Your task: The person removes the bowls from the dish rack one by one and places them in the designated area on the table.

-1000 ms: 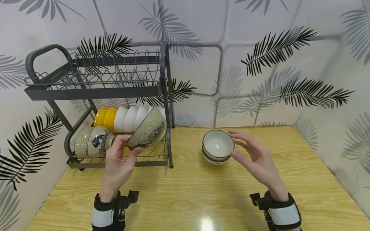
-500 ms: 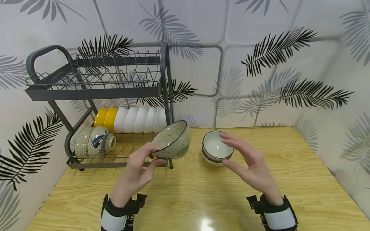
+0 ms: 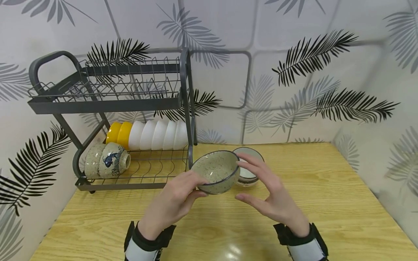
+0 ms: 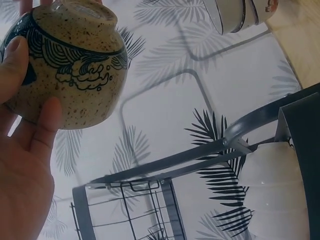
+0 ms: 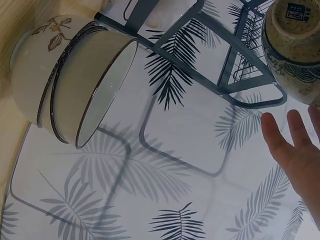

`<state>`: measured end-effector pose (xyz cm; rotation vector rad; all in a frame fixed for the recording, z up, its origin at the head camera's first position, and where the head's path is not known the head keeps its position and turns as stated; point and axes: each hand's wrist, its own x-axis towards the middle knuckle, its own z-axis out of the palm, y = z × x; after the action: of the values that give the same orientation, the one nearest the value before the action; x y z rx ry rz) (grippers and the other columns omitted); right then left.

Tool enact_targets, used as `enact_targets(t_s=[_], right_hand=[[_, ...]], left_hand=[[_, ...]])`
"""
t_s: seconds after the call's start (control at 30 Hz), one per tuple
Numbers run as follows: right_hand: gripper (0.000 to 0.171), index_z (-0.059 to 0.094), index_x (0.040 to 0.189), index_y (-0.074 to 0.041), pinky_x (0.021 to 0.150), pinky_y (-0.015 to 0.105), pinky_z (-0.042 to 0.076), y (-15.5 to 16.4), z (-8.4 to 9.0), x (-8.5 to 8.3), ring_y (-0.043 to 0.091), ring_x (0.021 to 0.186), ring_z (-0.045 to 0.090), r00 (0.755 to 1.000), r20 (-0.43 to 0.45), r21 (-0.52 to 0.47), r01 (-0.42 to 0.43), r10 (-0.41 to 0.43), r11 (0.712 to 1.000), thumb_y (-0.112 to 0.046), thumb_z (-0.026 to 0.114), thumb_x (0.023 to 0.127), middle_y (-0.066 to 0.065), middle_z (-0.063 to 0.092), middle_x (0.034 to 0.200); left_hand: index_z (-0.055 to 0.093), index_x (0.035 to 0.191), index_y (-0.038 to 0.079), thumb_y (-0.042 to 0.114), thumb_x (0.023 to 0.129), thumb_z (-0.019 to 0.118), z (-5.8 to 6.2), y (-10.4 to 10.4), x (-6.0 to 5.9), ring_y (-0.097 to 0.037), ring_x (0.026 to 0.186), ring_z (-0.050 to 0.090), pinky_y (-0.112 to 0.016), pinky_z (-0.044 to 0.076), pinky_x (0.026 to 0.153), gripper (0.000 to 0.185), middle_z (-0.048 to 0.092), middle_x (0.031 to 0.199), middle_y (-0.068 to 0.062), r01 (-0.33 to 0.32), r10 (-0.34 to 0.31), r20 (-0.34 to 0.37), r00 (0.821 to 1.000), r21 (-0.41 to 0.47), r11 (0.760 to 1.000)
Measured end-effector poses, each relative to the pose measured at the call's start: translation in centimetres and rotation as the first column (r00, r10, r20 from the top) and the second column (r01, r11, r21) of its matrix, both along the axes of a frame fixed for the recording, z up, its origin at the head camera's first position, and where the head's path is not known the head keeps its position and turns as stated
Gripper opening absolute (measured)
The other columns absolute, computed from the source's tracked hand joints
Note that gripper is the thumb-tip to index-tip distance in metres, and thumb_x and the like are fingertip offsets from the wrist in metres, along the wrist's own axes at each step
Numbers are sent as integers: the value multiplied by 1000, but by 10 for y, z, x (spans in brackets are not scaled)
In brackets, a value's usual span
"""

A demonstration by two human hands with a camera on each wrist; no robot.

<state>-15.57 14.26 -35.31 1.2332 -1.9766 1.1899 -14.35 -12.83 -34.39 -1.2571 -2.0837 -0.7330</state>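
Observation:
A speckled beige bowl (image 3: 216,167) with a dark rim is held up over the table, its mouth tilted toward the head camera. My left hand (image 3: 173,203) pinches it at the near left rim, thumb and fingers on opposite sides of the wall. Blue wave patterns cover the bowl's outside (image 4: 82,70) in the left wrist view. On its other side is my right hand (image 3: 272,194), thumb and fingers spread apart, fingertips right at the rim. Behind it stands a stack of white bowls (image 5: 75,85) with brown rims, partly hidden in the head view.
A dark two-tier dish rack (image 3: 104,106) stands at the left. Its lower tier bears two speckled bowls (image 3: 111,161), a row of white bowls (image 3: 160,136) and two yellow bowls (image 3: 118,135). The wooden table (image 3: 326,203) meets a leaf-patterned wall covering behind.
My left hand has carried the speckled bowl from the rack rightward to the front of the white stack, turning its mouth upward. My right hand has shifted left, from the stack to the bowl.

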Motion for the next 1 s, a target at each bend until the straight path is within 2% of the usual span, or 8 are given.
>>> enact_targets(t_s=[0.1, 0.2, 0.33, 0.43, 0.57, 0.67, 0.83, 1.0], right_hand=[[68, 50, 144, -1, 116, 21, 39, -1, -2, 4, 22, 148, 39, 996, 80, 42, 41, -44, 998, -31, 77, 90, 17, 42, 157], [72, 42, 152, -5, 109, 33, 50, -4, -4, 7, 30, 142, 45, 968, 241, 65, 53, -67, 996, -19, 77, 90, 19, 38, 159], [63, 29, 157, -4, 96, 41, 58, -9, -5, 9, 42, 130, 51, 910, 411, 30, 46, -54, 999, -9, 58, 101, 24, 34, 159], [55, 26, 159, -6, 106, 37, 49, -12, -4, 10, 44, 141, 41, 856, 513, -5, 67, -55, 998, -12, 44, 107, 23, 28, 162], [55, 22, 160, -10, 119, 53, 31, -11, 1, 10, 41, 153, 22, 756, 652, -47, 111, -53, 993, -18, 40, 109, 19, 21, 166], [56, 25, 159, -5, 116, 61, 31, -7, 3, 7, 42, 150, 29, 717, 691, -22, 144, -89, 989, -17, 44, 107, 23, 28, 163], [48, 40, 150, 1, 104, 50, 46, 2, 2, -4, 43, 135, 48, 692, 699, 85, 173, -183, 981, -10, 50, 104, 26, 48, 148], [33, 60, 131, 7, 83, 33, 57, 9, -3, -24, 31, 106, 67, 726, 633, 211, 174, -270, 962, -3, 55, 100, 25, 69, 120]], left_hand=[[63, 108, 10, 2, 80, 78, -1, 6, 2, -11, 86, 63, -21, 56, 77, 32, 68, 95, 0, -15, 14, -38, 999, -35, 999], [65, 102, 12, 5, 80, 79, -3, 12, 5, -10, 85, 62, -20, 56, 76, 27, 67, 92, 3, -44, 37, -91, 995, -70, 997], [69, 98, 14, 8, 80, 80, -6, 19, 7, -9, 87, 63, -20, 56, 79, 22, 70, 91, 6, -104, 83, -178, 980, -112, 988], [71, 98, 16, 7, 80, 80, -8, 24, 8, -9, 89, 63, -19, 56, 81, 22, 72, 91, 8, -141, 104, -239, 966, -146, 979], [73, 99, 21, 9, 83, 78, -10, 30, 9, -8, 92, 63, -18, 56, 84, 21, 73, 94, 11, -167, 117, -256, 960, -186, 968], [74, 102, 24, 11, 85, 77, -12, 33, 9, -7, 95, 63, -18, 56, 85, 21, 73, 97, 12, -169, 117, -244, 963, -204, 964], [75, 103, 23, 12, 85, 78, -16, 39, 5, -6, 95, 63, -18, 56, 85, 21, 71, 96, 12, -143, 92, -218, 971, -227, 963], [75, 102, 23, 14, 85, 78, -21, 40, 0, -7, 96, 63, -19, 56, 86, 20, 72, 97, 11, -123, 80, -180, 980, -245, 962]])
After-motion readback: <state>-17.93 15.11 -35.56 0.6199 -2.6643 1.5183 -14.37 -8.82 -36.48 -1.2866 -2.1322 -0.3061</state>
